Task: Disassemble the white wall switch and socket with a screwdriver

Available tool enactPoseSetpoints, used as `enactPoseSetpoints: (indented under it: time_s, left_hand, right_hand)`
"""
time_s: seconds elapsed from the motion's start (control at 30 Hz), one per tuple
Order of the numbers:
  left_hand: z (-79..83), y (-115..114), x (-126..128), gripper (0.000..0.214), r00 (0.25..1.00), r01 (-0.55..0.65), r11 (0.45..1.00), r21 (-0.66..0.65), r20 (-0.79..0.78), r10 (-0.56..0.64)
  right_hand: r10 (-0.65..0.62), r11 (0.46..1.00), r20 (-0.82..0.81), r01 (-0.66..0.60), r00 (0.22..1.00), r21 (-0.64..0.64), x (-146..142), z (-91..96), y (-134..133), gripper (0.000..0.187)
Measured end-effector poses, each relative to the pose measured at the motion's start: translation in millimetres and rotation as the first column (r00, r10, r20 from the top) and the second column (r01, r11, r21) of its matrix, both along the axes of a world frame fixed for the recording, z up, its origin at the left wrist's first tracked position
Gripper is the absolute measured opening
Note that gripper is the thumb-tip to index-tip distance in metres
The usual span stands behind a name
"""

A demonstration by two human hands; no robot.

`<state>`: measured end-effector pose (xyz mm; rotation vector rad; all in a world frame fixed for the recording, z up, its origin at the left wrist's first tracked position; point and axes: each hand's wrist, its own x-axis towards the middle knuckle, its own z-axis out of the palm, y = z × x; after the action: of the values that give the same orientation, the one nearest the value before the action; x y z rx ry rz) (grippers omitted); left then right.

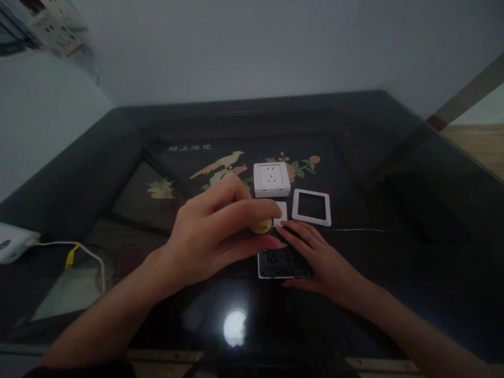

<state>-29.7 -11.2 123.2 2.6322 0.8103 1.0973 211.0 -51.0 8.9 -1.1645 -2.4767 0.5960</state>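
Observation:
My left hand (214, 231) is closed around a yellow rounded handle (261, 226), seen from its end; whatever lies below it is hidden by the fingers. This hand hovers over the upper left of a socket panel (281, 264), which lies with its dark back up and a white rim showing. My right hand (315, 254) grips that panel from the right, fingers along the top side and thumb at the lower edge. Just beyond both hands is a small white square piece (281, 211), partly covered by my left index finger.
A white socket box (271, 179) with a socket face sits behind the hands. To its right lies a white square frame (312, 207). At the far left a white device (16, 243) trails a white cable (94, 257). The dark glossy tabletop (374, 294) meets walls behind.

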Motion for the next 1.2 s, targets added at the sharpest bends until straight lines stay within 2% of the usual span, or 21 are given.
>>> enactPoseSetpoints:
  time_s: [0.1,0.2,0.27,0.33,0.4,0.5,0.57,0.63,0.7,0.87,0.93,1.0,1.07,1.13,1.2]
  left_hand:
    - [-0.5,-0.7,3.5,0.024,0.999,0.026,0.999,0.023,-0.028,-0.026]
    - [7.0,-2.0,2.2,0.029,0.994,0.092,0.989,-0.116,-0.056,-0.099]
    - [10.9,-2.3,0.3,0.035,0.989,0.132,0.962,-0.241,-0.030,-0.143]
    - [10.8,-1.9,-0.4,0.040,0.983,0.177,0.923,-0.343,0.016,-0.183]
    - [6.1,-0.8,1.0,0.041,0.977,0.211,0.900,-0.380,0.068,-0.201]
    - [-6.4,1.6,6.7,0.030,0.972,0.205,0.941,-0.268,0.170,-0.164]
    - [-14.0,3.1,10.8,0.021,0.965,0.156,0.978,-0.137,0.233,-0.121]
    - [-16.9,3.8,13.0,0.019,0.962,0.114,0.992,-0.052,0.254,-0.097]
    - [-13.5,3.0,12.3,0.022,0.971,0.119,0.991,-0.057,0.214,-0.105]
    - [7.1,-1.3,1.5,0.041,0.983,0.182,0.932,-0.312,0.052,-0.175]
    - [9.5,-0.6,-1.7,0.045,0.982,0.185,0.915,-0.358,0.034,-0.185]
    - [5.9,1.7,-1.8,0.042,0.981,0.196,0.930,-0.312,0.073,-0.182]
    - [-1.3,4.2,1.0,0.033,0.978,0.173,0.964,-0.203,0.149,-0.144]
    - [-8.0,5.4,5.0,0.025,0.975,0.104,0.990,-0.092,0.207,-0.083]
    - [-10.3,4.8,7.9,0.021,0.981,0.033,0.999,-0.030,0.193,-0.026]
  right_hand:
    - [-0.002,1.000,-0.002,0.002,1.000,0.019,0.6,-0.6,0.0,0.096]
    - [0.006,1.000,-0.006,-0.005,1.000,0.027,0.4,-0.3,0.3,0.095]
    - [0.006,1.000,-0.006,-0.006,1.000,0.014,0.0,0.3,0.4,0.095]
    - [0.005,1.000,-0.003,-0.005,1.000,0.010,-0.2,0.5,0.5,0.095]
    - [0.006,1.000,0.002,-0.006,1.000,0.013,-0.2,0.4,0.4,0.095]
    - [0.003,1.000,0.012,-0.003,1.000,0.008,0.3,0.4,0.1,0.094]
    - [-0.001,1.000,0.016,0.001,1.000,-0.001,0.5,0.5,-0.1,0.095]
    - [-0.005,1.000,0.013,0.005,1.000,0.000,0.7,0.3,-0.3,0.097]
    - [-0.006,1.000,0.007,0.006,1.000,0.011,0.7,-0.3,-0.4,0.097]
    - [0.003,1.000,0.006,-0.003,1.000,0.017,0.2,-1.0,0.1,0.096]
    - [0.001,1.000,0.011,-0.001,1.000,0.017,0.2,0.2,0.4,0.095]
    - [-0.003,1.000,0.015,0.003,1.000,0.009,0.2,1.9,0.5,0.095]
    - [-0.003,1.000,0.011,0.003,1.000,0.002,0.2,3.2,0.5,0.096]
    - [-0.005,1.000,0.007,0.005,1.000,-0.001,0.1,3.5,0.4,0.098]
    - [-0.003,1.000,0.002,0.003,1.000,0.003,0.0,2.6,0.3,0.098]
